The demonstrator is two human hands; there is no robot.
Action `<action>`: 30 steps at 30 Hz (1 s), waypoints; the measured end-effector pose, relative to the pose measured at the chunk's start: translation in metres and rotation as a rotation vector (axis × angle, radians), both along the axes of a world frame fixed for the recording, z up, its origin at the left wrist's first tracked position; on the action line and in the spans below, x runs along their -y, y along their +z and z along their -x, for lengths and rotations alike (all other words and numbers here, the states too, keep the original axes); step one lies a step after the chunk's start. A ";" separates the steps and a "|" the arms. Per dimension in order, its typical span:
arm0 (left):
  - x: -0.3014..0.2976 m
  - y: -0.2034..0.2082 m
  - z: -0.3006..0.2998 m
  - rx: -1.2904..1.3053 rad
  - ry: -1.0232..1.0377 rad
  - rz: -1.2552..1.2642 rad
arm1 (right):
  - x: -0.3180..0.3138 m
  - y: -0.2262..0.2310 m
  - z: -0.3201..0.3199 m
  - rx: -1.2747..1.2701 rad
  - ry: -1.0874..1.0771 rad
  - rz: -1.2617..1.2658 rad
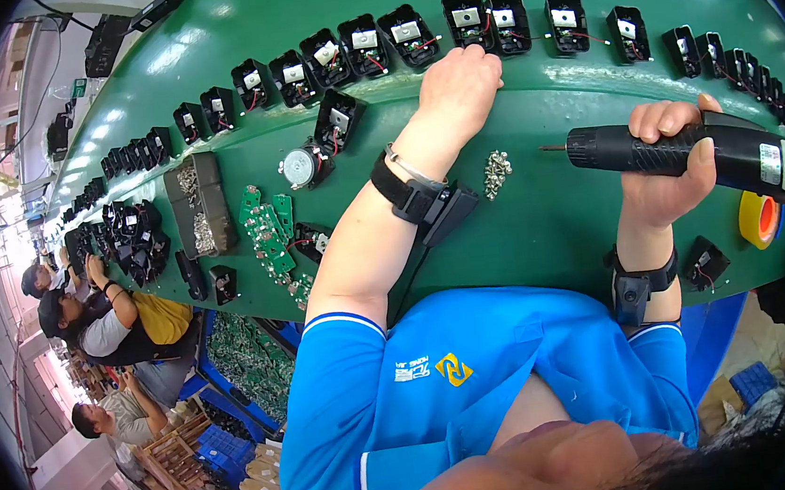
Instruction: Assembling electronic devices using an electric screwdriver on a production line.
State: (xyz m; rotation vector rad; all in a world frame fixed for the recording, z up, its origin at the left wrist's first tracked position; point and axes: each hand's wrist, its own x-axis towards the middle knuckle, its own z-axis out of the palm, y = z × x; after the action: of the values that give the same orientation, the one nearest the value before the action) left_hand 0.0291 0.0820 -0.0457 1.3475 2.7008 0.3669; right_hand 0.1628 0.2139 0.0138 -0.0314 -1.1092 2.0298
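My left hand (pixel 461 92) reaches out to the row of black plastic housings. Its curled fingers are at the near edge of one housing (pixel 467 17), which has a metal plate inside; whatever they pinch is hidden. In my right hand (pixel 674 171) is a black electric screwdriver (pixel 629 148), lying level with its bit pointing left. A small heap of screws (pixel 497 175) lies on the green table between my arms. Left of my left forearm, an opened housing (pixel 340 121) stands beside a round silver speaker-like part (pixel 300 167).
More housings (pixel 325 55) curve along the green table (pixel 542 231). At left are a dark tray of small metal parts (pixel 200 207), green circuit boards (pixel 269 238) and a pile of black parts (pixel 135 239). Yellow tape (pixel 760 217) lies at right. Co-workers (pixel 116 319) are at left.
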 end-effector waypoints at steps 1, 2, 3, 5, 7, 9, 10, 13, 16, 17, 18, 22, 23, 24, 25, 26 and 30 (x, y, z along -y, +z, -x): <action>0.002 -0.001 0.000 -0.017 -0.010 -0.017 | 0.000 0.001 0.001 -0.003 0.001 -0.001; 0.004 0.000 0.000 -0.035 -0.020 -0.033 | 0.000 0.003 0.001 -0.005 -0.010 -0.003; 0.005 0.002 0.000 -0.038 -0.017 -0.034 | 0.000 0.003 0.003 -0.006 -0.020 -0.005; 0.012 0.007 -0.003 0.158 0.151 -0.389 | 0.000 0.007 0.005 -0.039 -0.017 0.018; 0.017 0.017 -0.017 0.651 0.269 -0.695 | -0.008 0.014 0.004 -0.094 -0.040 0.037; 0.023 0.028 -0.033 1.393 0.419 -1.084 | -0.009 0.027 0.005 -0.135 -0.036 0.061; 0.025 0.029 -0.040 1.398 0.416 -1.082 | -0.009 0.033 0.005 -0.179 -0.030 0.085; 0.036 0.024 -0.057 1.891 0.447 -1.198 | -0.002 0.038 0.009 -0.227 0.048 0.121; 0.043 0.026 -0.060 2.036 0.401 -1.212 | 0.009 0.037 0.017 -0.250 0.089 0.122; 0.043 0.027 -0.061 2.055 0.388 -1.236 | 0.011 0.036 0.018 -0.250 0.102 0.106; 0.044 0.028 -0.061 2.056 0.386 -1.238 | 0.013 0.034 0.019 -0.250 0.113 0.089; 0.045 0.029 -0.062 2.050 0.353 -1.243 | 0.015 0.033 0.018 -0.256 0.110 0.066; 0.045 0.029 -0.062 2.027 0.348 -1.233 | 0.016 0.034 0.018 -0.264 0.111 0.040; 0.045 0.029 -0.062 2.028 0.347 -1.235 | 0.017 0.034 0.017 -0.271 0.111 0.014; 0.045 0.029 -0.062 1.996 0.326 -1.211 | 0.017 0.034 0.016 -0.270 0.113 0.013; 0.044 0.028 -0.063 1.964 0.306 -1.188 | 0.017 0.034 0.015 -0.273 0.125 -0.015; 0.042 0.026 -0.064 1.935 0.289 -1.169 | 0.019 0.036 0.015 -0.289 0.139 -0.079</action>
State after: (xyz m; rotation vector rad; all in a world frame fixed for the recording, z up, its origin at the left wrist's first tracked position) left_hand 0.0934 0.0401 -0.0194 0.0324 0.7954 1.9741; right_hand 0.1476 0.1950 0.0499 0.3770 -1.0284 2.0316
